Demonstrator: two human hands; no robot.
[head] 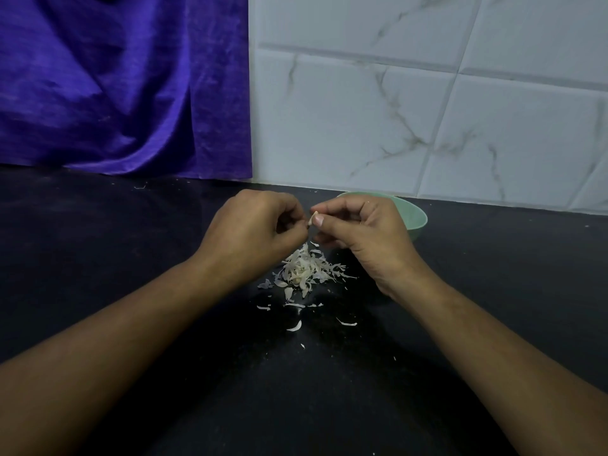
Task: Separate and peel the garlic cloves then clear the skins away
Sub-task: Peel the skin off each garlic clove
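A small pale garlic clove [313, 219] was pinched between the curled fingertips of the left hand [253, 228] and right hand [365, 225], above a heap of white papery skins [306, 271] on the black counter [131, 258]. A green plastic bowl [417, 216] stood behind, far right.

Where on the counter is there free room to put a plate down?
Free: the counter left of the left hand, in front of the cloth; also right of the bowl, along the wall. Crowded: the middle, where it and the right hand pinch a clove over the skins.
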